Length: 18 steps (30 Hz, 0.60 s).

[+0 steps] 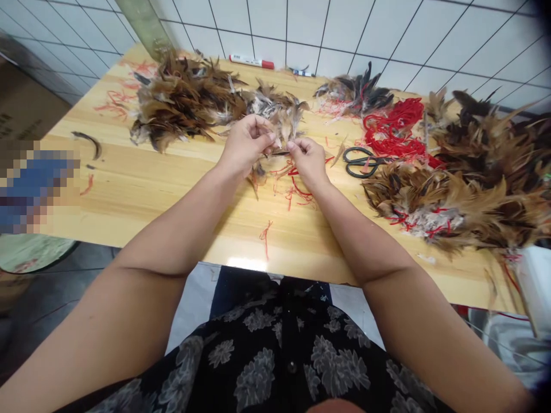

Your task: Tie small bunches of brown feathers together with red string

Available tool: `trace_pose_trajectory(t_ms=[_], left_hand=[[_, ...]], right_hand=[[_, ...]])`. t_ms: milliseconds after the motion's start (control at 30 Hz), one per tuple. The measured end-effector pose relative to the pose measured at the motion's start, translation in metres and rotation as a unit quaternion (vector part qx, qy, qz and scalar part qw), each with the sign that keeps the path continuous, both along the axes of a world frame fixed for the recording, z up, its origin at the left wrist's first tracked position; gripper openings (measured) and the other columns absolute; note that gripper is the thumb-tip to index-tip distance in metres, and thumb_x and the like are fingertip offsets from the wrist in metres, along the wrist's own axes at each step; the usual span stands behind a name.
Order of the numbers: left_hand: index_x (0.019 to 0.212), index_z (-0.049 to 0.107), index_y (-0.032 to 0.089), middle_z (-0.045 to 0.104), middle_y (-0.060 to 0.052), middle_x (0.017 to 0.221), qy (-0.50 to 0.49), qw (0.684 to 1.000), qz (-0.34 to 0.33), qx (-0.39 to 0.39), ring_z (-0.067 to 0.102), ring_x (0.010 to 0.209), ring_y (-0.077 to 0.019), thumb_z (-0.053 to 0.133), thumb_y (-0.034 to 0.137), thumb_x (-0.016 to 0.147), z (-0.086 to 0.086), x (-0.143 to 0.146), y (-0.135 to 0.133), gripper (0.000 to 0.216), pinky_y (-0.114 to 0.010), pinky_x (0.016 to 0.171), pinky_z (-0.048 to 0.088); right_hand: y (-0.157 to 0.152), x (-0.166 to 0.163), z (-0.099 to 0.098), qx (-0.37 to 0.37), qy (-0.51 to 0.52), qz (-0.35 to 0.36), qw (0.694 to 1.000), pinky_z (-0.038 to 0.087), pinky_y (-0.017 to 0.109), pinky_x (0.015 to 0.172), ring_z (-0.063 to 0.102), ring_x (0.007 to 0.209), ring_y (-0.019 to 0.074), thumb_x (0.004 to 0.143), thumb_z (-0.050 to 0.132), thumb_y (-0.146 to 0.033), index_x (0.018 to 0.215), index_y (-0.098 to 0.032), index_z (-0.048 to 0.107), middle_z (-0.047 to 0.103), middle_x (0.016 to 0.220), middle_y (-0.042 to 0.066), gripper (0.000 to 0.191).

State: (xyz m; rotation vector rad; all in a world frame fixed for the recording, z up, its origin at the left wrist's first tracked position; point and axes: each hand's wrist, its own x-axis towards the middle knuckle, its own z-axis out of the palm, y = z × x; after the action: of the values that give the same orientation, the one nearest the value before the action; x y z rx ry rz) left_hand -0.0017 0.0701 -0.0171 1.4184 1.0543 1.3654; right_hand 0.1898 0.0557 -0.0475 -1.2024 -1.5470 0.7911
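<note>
Both my hands meet over the middle of a light wooden table. My left hand is closed in a pinch around a small bunch of brown feathers that fans up and to the right. My right hand is also closed, fingers pinching the base of the same bunch. A red thread trails down from there onto the table. A few feather ends hang below my left hand.
A big heap of brown feathers lies back left, and a tied bundle of feathers at right. Black scissors and a tangle of red cord sit right of my hands. A red-capped marker lies by the tiled wall.
</note>
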Motion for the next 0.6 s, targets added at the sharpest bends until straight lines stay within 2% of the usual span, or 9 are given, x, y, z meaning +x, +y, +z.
trace_pose_trajectory(t_ms=[300, 433, 600], left_hand=[[0.093, 0.059, 0.025, 0.064, 0.002, 0.080, 0.037, 0.998, 0.035, 0.024, 0.064, 0.065, -0.0165, 0.098, 0.015, 0.092, -0.001, 0.008, -0.005, 0.040, -0.027, 0.060, 0.051], [0.093, 0.059, 0.024, 0.063, 0.002, 0.083, 0.065, 0.995, 0.051, 0.052, 0.065, 0.072, -0.0176, 0.097, 0.014, 0.092, 0.000, 0.009, -0.007, 0.039, -0.028, 0.068, 0.052], [0.096, 0.062, 0.025, 0.064, 0.000, 0.086, 0.087, 0.993, 0.044, 0.061, 0.075, 0.086, -0.0246, 0.098, 0.019, 0.093, 0.001, 0.011, -0.013, 0.037, -0.034, 0.082, 0.061]], right_hand=[[-0.002, -0.005, 0.003, -0.004, 0.008, 0.021, 1.000, 0.050, 0.036, 0.090, 0.061, 0.089, 0.0182, 0.097, 0.087, -0.086, 0.081, -0.022, 0.073, 0.066, 0.085, 0.001, 0.068], [-0.005, -0.007, 0.009, -0.023, 0.031, 0.043, 0.998, 0.049, 0.035, 0.086, 0.058, 0.087, 0.0178, 0.092, 0.093, -0.084, 0.081, -0.022, 0.073, 0.064, 0.081, -0.001, 0.066], [-0.011, -0.008, 0.018, -0.035, 0.046, 0.059, 0.997, 0.050, 0.035, 0.088, 0.059, 0.088, 0.0177, 0.091, 0.098, -0.076, 0.077, -0.022, 0.070, 0.062, 0.079, -0.001, 0.063]])
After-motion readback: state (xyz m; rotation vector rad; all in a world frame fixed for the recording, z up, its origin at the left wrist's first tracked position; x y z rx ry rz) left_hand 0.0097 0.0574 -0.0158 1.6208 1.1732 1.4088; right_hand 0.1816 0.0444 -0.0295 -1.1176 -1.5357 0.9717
